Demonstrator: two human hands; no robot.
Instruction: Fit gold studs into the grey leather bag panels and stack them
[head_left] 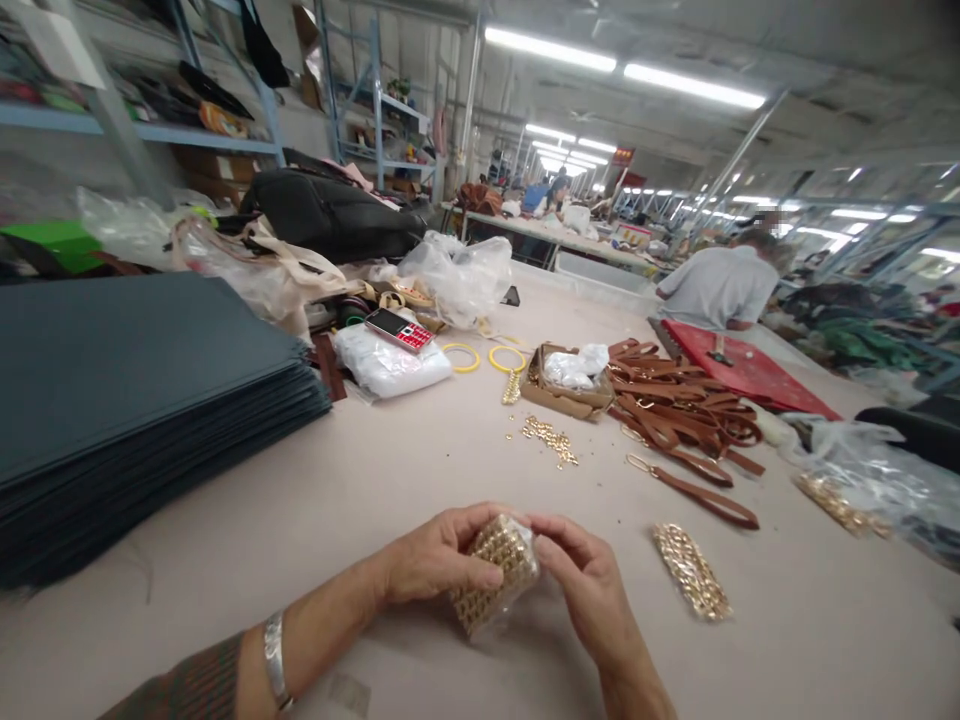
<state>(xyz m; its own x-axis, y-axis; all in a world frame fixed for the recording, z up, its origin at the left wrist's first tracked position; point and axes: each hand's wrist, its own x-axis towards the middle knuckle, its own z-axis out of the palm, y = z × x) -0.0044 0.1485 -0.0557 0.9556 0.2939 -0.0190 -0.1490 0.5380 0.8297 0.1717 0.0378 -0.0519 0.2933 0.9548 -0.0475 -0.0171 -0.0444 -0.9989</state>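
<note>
Low over the near part of the table, my left hand (446, 555) grips a clear plastic packet of gold-coloured metal pieces (491, 570), its thumb across the front. At the packet's upper right end, the fingers of my right hand (581, 575) pinch the plastic. Right of my hands lies a second packet of gold pieces (690, 572), flat on the table. Loose small gold pieces (550, 438) are scattered beyond my hands, below an open cardboard box (570, 400) with white plastic in it.
Brown straps with gold clasps (675, 405) are heaped at the right. A thick stack of dark sheets (135, 380) fills the left side. A red phone (400, 329) rests on a white packet (394, 370). Farther off, a person in a grey shirt (720, 285) faces away.
</note>
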